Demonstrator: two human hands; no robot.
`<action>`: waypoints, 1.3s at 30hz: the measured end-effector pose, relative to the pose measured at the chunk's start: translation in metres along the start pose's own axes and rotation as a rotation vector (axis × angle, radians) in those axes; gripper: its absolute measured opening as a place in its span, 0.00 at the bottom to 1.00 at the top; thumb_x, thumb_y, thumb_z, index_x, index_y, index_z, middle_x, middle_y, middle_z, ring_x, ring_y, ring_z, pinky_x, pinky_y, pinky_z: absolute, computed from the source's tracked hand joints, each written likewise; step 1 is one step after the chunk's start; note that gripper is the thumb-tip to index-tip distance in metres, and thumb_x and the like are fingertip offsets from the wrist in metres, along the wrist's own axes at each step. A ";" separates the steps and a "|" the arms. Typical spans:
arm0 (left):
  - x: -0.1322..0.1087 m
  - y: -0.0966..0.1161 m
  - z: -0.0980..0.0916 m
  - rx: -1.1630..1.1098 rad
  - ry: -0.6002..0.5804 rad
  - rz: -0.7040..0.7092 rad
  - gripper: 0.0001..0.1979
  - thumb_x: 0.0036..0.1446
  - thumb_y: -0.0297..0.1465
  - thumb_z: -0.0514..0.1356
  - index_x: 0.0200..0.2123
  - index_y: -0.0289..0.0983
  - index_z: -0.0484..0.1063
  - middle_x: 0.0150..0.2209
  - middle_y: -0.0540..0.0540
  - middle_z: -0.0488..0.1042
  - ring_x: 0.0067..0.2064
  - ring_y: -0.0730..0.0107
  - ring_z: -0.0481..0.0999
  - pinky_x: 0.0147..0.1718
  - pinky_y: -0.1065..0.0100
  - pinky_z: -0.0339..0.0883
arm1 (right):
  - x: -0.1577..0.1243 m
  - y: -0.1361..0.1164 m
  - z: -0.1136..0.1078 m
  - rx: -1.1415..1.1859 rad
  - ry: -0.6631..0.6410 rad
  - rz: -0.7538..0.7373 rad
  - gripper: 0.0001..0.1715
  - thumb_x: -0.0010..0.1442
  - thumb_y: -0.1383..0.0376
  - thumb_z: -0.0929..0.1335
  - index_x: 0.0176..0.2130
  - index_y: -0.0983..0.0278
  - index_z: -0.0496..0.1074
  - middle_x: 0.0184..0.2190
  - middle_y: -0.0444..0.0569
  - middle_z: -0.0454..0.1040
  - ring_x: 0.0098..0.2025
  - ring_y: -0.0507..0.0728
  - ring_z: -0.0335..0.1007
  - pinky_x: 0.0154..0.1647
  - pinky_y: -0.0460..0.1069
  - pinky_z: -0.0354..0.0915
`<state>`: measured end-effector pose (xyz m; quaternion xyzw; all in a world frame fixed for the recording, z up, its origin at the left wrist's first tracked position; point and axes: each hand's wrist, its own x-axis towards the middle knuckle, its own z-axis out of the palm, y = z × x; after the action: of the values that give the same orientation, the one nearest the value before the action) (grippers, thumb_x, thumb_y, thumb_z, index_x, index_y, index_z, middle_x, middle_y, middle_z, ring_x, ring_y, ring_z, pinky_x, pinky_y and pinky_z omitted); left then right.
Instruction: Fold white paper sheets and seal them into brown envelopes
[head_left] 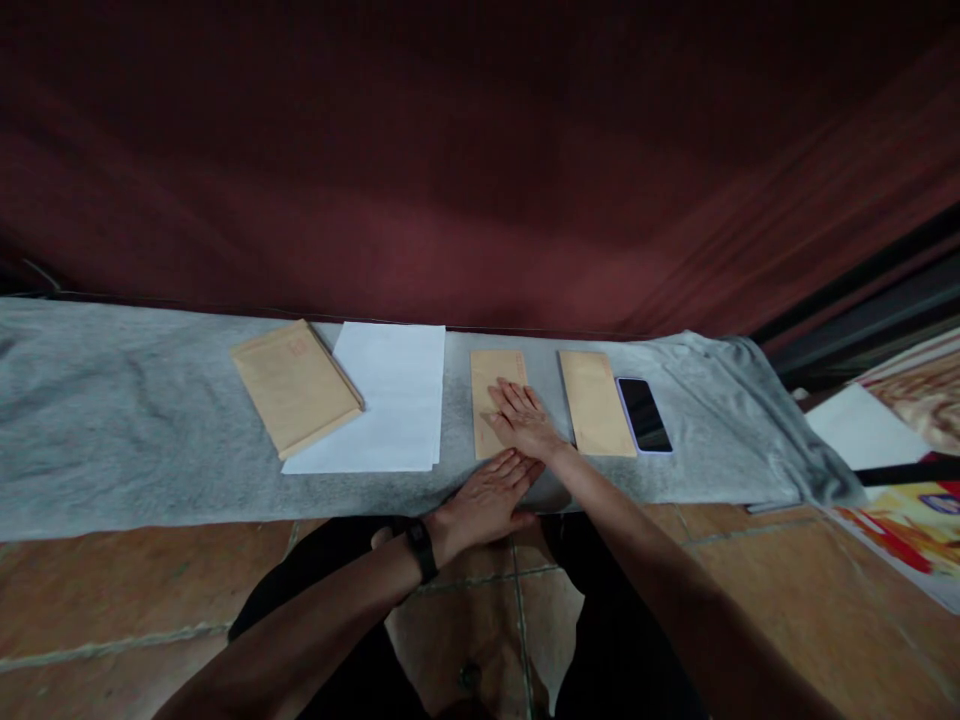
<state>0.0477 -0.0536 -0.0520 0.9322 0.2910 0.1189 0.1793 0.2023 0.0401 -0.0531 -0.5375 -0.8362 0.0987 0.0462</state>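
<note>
Head camera: a person's right hand (525, 420) lay palm down and flat across a slim brown envelope (483, 395), its fingers extended and pointing away from the body, gripping nothing. The envelope sat under and just to the left of that hand, its far end, printed in red, showing beyond the fingertips. Below it, on the near side, the left hand (484, 500) was stretched out flat too, palm down, a black wristband (421, 550) at its wrist. Its fingers reached to the heel of the right hand; whether the two touched could not be told.

Just right of the right hand lay a second slim envelope (598, 405), with a dark-screened phone (646, 415) in a pale purple case close against its far side from the hands. Left of both hands, white paper (401, 400) was spread flat, partly covered by a wider brown envelope (292, 385) set at a slant. All rested on a gray cloth (135, 430), with a dark red drape (480, 200) rising beyond the hands.
</note>
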 end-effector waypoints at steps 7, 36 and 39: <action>-0.002 -0.003 -0.019 -0.019 -0.049 0.022 0.32 0.67 0.49 0.53 0.66 0.35 0.61 0.67 0.36 0.63 0.70 0.57 0.59 0.69 0.58 0.46 | -0.029 0.002 0.002 0.054 -0.020 -0.015 0.33 0.74 0.54 0.54 0.73 0.57 0.45 0.74 0.48 0.39 0.75 0.58 0.35 0.74 0.59 0.40; -0.016 -0.045 -0.026 -0.447 0.371 -0.565 0.27 0.61 0.34 0.58 0.63 0.38 0.65 0.72 0.38 0.54 0.70 0.51 0.59 0.66 0.52 0.57 | -0.076 -0.010 0.005 0.275 0.333 0.474 0.12 0.65 0.64 0.64 0.46 0.60 0.73 0.41 0.52 0.76 0.44 0.61 0.73 0.47 0.56 0.72; -0.004 -0.043 -0.025 -0.678 0.475 -0.655 0.25 0.55 0.32 0.63 0.57 0.40 0.71 0.68 0.39 0.61 0.67 0.50 0.63 0.63 0.52 0.62 | -0.077 -0.011 0.002 0.260 0.310 0.489 0.12 0.66 0.64 0.63 0.47 0.60 0.72 0.39 0.49 0.75 0.40 0.59 0.73 0.44 0.53 0.71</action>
<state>0.0151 -0.0160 -0.0477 0.6294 0.5448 0.3523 0.4277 0.2240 -0.0345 -0.0502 -0.7207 -0.6457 0.1301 0.2163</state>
